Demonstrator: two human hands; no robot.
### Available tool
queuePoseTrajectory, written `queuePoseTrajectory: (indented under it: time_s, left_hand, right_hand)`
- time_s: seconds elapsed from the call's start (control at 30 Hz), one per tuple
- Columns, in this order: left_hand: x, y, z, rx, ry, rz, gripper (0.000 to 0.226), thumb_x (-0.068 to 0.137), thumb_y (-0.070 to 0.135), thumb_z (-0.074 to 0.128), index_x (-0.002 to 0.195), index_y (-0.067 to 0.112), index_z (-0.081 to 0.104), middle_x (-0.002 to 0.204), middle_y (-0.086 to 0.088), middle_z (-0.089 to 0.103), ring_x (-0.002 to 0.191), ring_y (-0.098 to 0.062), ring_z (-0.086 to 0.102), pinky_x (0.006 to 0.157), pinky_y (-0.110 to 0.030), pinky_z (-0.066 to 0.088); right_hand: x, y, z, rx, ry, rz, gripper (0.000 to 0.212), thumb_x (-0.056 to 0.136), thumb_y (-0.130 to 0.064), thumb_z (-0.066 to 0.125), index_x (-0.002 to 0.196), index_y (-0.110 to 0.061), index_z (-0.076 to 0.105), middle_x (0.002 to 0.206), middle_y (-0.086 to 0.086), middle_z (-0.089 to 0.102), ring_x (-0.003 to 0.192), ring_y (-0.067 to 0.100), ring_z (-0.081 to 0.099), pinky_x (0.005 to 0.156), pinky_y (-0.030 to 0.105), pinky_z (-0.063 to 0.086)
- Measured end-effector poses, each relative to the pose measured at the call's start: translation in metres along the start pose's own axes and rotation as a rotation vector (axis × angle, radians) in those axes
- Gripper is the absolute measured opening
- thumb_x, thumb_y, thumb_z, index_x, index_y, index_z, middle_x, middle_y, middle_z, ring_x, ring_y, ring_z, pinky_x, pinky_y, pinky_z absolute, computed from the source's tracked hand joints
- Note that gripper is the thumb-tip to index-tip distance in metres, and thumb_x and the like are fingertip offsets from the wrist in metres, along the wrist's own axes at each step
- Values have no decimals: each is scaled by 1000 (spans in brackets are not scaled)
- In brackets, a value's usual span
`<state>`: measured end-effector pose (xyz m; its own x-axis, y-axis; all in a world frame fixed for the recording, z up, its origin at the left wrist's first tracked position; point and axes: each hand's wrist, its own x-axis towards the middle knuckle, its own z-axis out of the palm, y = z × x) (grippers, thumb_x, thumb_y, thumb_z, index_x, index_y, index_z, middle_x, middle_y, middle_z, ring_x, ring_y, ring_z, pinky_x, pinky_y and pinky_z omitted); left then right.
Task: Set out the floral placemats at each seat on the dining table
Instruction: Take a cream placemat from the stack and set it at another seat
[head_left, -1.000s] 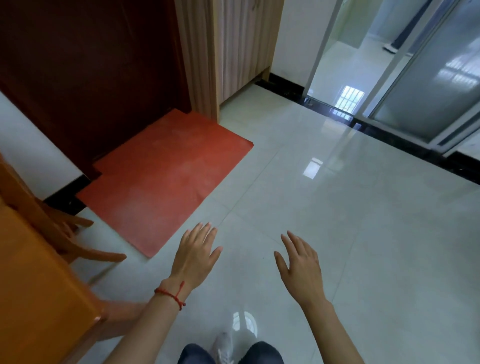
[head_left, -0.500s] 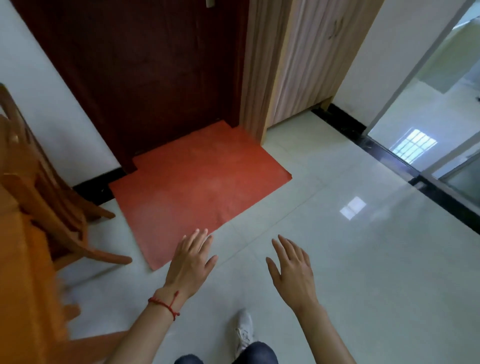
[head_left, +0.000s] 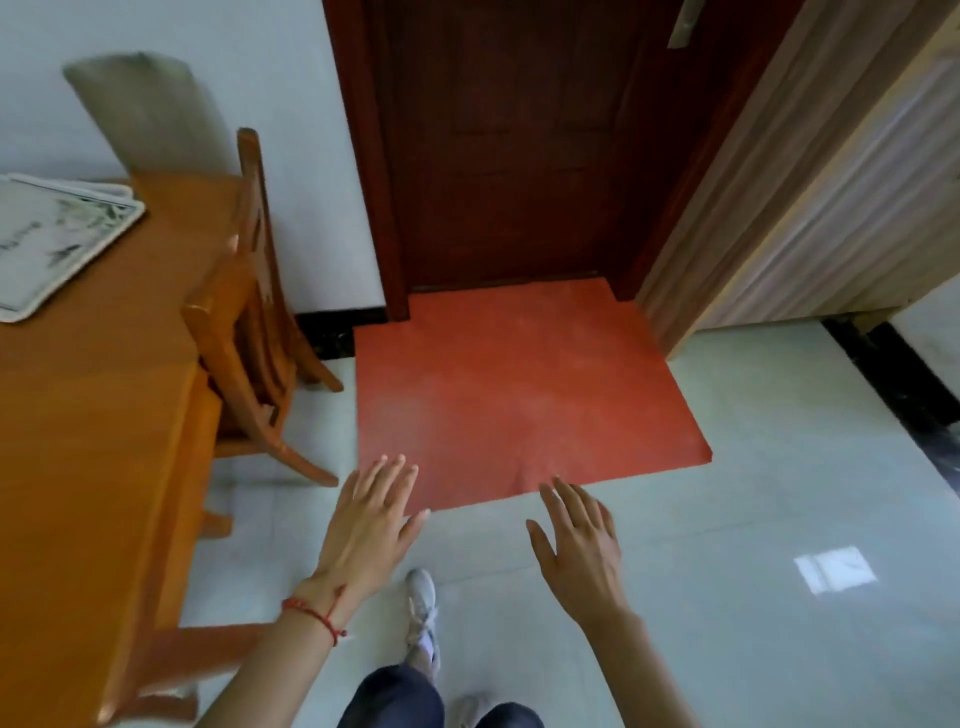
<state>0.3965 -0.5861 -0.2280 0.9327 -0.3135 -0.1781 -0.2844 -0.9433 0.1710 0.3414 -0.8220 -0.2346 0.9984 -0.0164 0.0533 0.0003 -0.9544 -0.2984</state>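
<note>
Fingers (head_left: 387, 480) of the left hand (head_left: 369, 525) are stretching out straight, slightly spread, holding nothing, palm facing down in the air above the floor (head_left: 753, 519). Fingers (head_left: 574, 501) of the right hand (head_left: 582, 551) are lying straight and close together, thumb splayed out to the side, also holding nothing. Both hands are hovering side by side, apart from each other, in front of the body. A red string bracelet (head_left: 317, 616) is sitting on the left wrist.

Below the hands a grey sneaker (head_left: 422, 613) is standing on the pale glossy floor, dark trouser legs (head_left: 395, 699) showing at the bottom edge. Just beyond the fingertips a red floor mat (head_left: 514, 384) is lying flat in front of a dark brown door (head_left: 509, 150). A wood-grain cabinet (head_left: 810, 197) is standing to the right of the door.

To the left an orange wooden table (head_left: 88, 415) is filling the frame edge, with a wooden chair (head_left: 249, 312) tucked in at its far side, beside the white wall. The floral placemats (head_left: 47, 239) are lying in a stack on the far left part of the table, white with a green print, edges slightly offset, well apart from both hands. How many are in the stack cannot be told. A blurred grey-green object (head_left: 150, 114) is standing behind the table against the wall; too blurred to identify. No containers in view.
</note>
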Motion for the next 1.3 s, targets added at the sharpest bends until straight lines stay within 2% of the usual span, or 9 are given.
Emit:
queuePoseTrajectory:
  time_s: [0.1,0.2,0.27,0.5,0.73,0.93,1.1,1.2,1.3]
  left_hand:
    - [23,-19,-7,6,-12,-59,71,95,50,7,118,8,60,121,-9,63,114,-27,59,90,-47,48]
    - [54,-37,-15,-1,-10,-102,70,95,51,7,118,10,60,121,-8,64,113,-26,59,91,-46,47]
    - [76,-47,-23,-5,0,-115,70,95,51,8,118,10,59,121,-8,63,114,-26,59,91,-47,47]
    - [153,-89,-55,-22,19,-153,72,95,51,6,116,8,61,119,-9,65,113,-27,59,89,-45,50]
    - [218,-109,-72,-29,28,-225,74,95,52,5,118,8,60,120,-10,63,113,-28,59,91,-47,48]
    - [272,-112,-84,-16,47,-356,73,95,50,5,116,9,61,118,-10,64,113,-28,59,90,-46,48]
    - [303,-118,-99,14,99,-452,70,95,51,7,119,10,59,122,-10,62,118,-28,55,96,-46,43]
    - [314,-125,-109,14,143,-511,71,94,53,7,124,10,56,128,-10,58,123,-27,51,102,-45,37]
    - [321,-132,-119,2,179,-570,71,95,53,7,124,10,55,128,-9,58,123,-27,51,107,-43,30]
  right_hand:
    - [45,-9,6,6,-4,-56,55,96,-43,20,114,-11,61,121,7,63,109,25,60,91,36,48]
    - [88,-16,12,23,29,-95,40,88,-35,40,113,-12,60,121,5,62,109,24,57,90,35,47]
    - [117,-20,14,18,43,-121,38,83,-30,44,112,-12,59,121,6,62,109,24,58,89,36,48]
    - [217,-39,18,1,105,-158,38,82,-28,44,111,-10,59,118,7,64,107,24,58,87,38,50]
    - [306,-42,22,6,80,-220,42,85,-34,42,113,-9,62,120,9,64,108,27,61,89,42,48]
    - [390,-28,24,3,48,-315,44,85,-37,42,114,-11,63,121,9,63,109,26,61,89,42,48]
    - [456,-24,16,17,52,-398,45,86,-37,41,113,-10,63,121,11,63,109,28,60,90,43,48]
    - [486,-32,13,27,42,-449,45,86,-37,41,114,-9,63,122,11,62,110,28,59,94,39,45]
    - [506,-44,13,35,42,-494,46,87,-37,40,115,-9,62,123,11,62,112,28,58,99,36,32]
